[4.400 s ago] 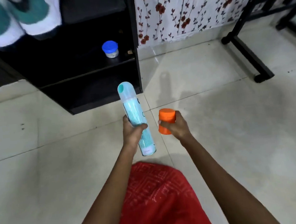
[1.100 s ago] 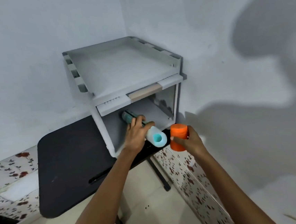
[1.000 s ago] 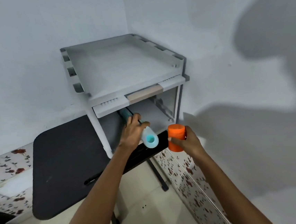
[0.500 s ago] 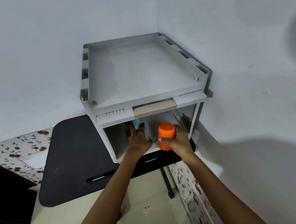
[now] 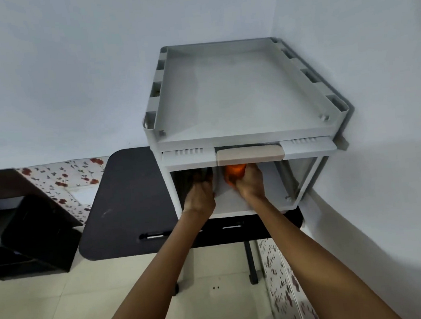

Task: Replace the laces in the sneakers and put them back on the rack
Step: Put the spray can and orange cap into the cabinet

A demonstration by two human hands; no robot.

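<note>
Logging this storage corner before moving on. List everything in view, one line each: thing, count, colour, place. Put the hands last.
shelf unit: one, grey, on the table, in the wall corner
handle: one, beige, on the front edge above the open lower compartment
container: one, orange, inside the lower compartment, partly hidden under the handle
table: one, black, under the shelf unit
rack: one, black, on the floor at far left
floral tiles: white with red flowers, a strip along the wall behind the table
floor: cream tiles
left hand: reaches into the compartment's dark left side; what it holds, if anything, is hidden
right hand: inside the compartment, grips the container
</note>
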